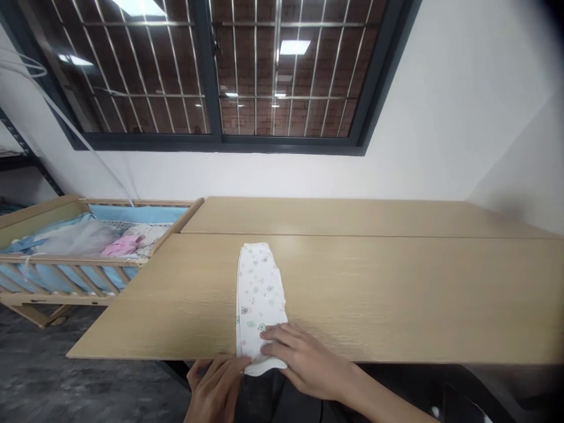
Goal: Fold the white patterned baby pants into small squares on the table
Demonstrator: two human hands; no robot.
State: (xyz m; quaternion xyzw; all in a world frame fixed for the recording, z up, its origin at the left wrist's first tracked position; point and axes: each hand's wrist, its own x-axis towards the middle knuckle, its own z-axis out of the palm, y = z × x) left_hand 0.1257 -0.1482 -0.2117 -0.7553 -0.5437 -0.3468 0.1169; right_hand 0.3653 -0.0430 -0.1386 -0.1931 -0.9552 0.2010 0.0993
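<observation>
From the head view, I see a white printed cloth (259, 288), folded into a long strip, lying left of the middle on the wooden table (396, 294), its near end reaching just past the near edge. Small green and pale motifs dot it, and layered edges show along its left side. The right hand (306, 359) rests on the near part, palm down, fingers slightly spread. The left hand (215, 385) has its fingers close together, tips at the cloth's near left corner; whether the thumb pinches it from below I cannot tell. Farther left stands a wooden crib (88, 259) holding a pink cloth (123, 245), and a dark-framed window (214, 76) fills the far wall.
</observation>
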